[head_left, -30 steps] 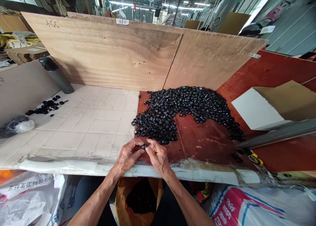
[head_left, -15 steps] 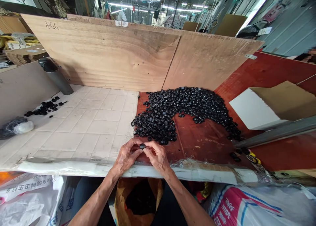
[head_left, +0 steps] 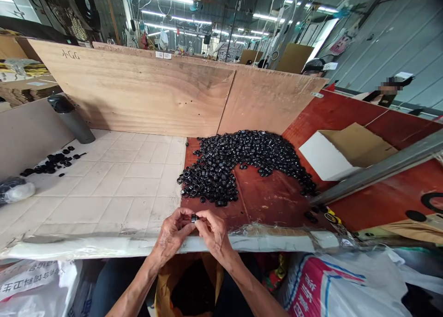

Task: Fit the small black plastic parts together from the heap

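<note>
While a small black ring [head_left: 194,218] is pinched between the fingertips of the left hand [head_left: 170,232] and right hand [head_left: 215,231], both are held just above the plastic-wrapped bench edge [head_left: 263,244]; a heap of black rings [head_left: 221,169] lies just ahead, with tiled surface [head_left: 117,192] to the left and red board [head_left: 273,201] to the right.

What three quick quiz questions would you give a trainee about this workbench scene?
1. What do the left hand and the right hand hold between them?
2. True or false: the heap of small black rings lies on the white tiled surface.
3. What stands at the back left of the tiles? A) a grey flask with a black top B) a red bucket C) a stack of plates

Key:
1. A small black piece
2. False: the heap lies on the red-brown board
3. A
</note>
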Demonstrator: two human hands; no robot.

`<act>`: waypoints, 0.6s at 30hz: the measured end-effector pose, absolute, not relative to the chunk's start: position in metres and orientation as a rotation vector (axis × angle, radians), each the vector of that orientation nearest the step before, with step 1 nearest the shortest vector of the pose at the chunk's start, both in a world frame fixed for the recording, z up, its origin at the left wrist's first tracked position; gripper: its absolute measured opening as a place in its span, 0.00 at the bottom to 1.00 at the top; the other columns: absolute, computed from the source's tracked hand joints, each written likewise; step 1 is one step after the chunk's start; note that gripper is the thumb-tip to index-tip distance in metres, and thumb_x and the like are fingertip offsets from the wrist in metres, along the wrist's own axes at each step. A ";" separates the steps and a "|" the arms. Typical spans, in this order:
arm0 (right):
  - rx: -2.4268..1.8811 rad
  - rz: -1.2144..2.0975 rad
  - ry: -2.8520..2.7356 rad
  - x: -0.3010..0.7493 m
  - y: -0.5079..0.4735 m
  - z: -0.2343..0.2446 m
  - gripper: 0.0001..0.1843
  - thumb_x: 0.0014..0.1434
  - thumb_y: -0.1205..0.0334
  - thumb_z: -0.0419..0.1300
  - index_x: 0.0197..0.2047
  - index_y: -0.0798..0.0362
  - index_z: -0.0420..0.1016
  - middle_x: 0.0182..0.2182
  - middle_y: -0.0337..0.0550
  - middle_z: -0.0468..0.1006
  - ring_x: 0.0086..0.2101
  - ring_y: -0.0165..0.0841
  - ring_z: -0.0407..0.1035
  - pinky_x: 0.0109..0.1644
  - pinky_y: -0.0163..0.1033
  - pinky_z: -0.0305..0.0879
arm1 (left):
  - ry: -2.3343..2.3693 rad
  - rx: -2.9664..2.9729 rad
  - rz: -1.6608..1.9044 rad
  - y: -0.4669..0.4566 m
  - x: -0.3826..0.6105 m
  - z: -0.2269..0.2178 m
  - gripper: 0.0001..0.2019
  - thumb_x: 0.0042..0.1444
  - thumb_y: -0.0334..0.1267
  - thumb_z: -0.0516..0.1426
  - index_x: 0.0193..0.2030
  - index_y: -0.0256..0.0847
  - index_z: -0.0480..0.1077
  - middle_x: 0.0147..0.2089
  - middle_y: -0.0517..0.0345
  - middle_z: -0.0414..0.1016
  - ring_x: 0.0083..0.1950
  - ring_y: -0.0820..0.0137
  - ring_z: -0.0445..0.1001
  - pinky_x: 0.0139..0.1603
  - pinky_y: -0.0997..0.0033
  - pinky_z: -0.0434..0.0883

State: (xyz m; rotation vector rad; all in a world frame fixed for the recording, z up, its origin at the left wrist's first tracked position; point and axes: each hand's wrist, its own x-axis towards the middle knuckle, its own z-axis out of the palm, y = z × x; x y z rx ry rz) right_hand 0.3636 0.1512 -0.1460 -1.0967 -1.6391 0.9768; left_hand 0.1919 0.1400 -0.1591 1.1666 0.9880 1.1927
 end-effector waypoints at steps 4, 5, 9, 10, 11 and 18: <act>-1.202 1.256 -1.416 0.358 0.135 -0.142 0.12 0.63 0.51 0.61 0.36 0.51 0.73 0.21 0.33 0.71 0.19 0.29 0.64 0.25 0.33 0.62 | 1.177 1.417 1.197 0.119 0.191 -0.160 0.11 0.64 0.42 0.62 0.50 0.43 0.71 0.45 0.54 0.82 0.46 0.63 0.83 0.51 0.62 0.79; -1.233 1.336 -1.322 0.356 0.131 -0.141 0.14 0.63 0.49 0.61 0.33 0.51 0.72 0.18 0.32 0.69 0.18 0.28 0.61 0.24 0.33 0.60 | 1.218 1.536 1.196 0.114 0.191 -0.159 0.09 0.65 0.40 0.61 0.51 0.45 0.72 0.46 0.54 0.83 0.48 0.62 0.83 0.53 0.60 0.79; -1.333 1.501 -1.173 0.355 0.117 -0.139 0.26 0.67 0.41 0.56 0.25 0.50 0.64 0.13 0.31 0.61 0.14 0.26 0.53 0.20 0.33 0.51 | 1.199 1.804 1.197 0.100 0.191 -0.153 0.09 0.67 0.37 0.58 0.51 0.48 0.75 0.50 0.52 0.83 0.52 0.61 0.82 0.58 0.57 0.78; -1.344 1.449 -1.229 0.357 0.115 -0.138 0.25 0.68 0.42 0.57 0.26 0.50 0.67 0.14 0.32 0.64 0.15 0.28 0.56 0.21 0.34 0.53 | 1.187 1.737 1.193 0.098 0.193 -0.152 0.08 0.66 0.37 0.59 0.51 0.47 0.74 0.50 0.53 0.83 0.51 0.61 0.82 0.57 0.58 0.78; -1.337 1.350 -1.315 0.360 0.113 -0.136 0.22 0.67 0.44 0.58 0.30 0.52 0.71 0.18 0.35 0.68 0.17 0.29 0.62 0.23 0.34 0.57 | 1.180 1.623 1.194 0.097 0.194 -0.151 0.08 0.66 0.38 0.60 0.51 0.47 0.73 0.48 0.53 0.83 0.50 0.62 0.83 0.56 0.59 0.79; -1.189 1.131 -1.603 0.371 0.106 -0.137 0.11 0.68 0.56 0.57 0.39 0.52 0.76 0.26 0.38 0.74 0.20 0.30 0.68 0.26 0.34 0.63 | 1.190 1.381 1.233 0.089 0.202 -0.145 0.10 0.61 0.42 0.65 0.47 0.45 0.73 0.46 0.54 0.82 0.47 0.62 0.83 0.52 0.61 0.81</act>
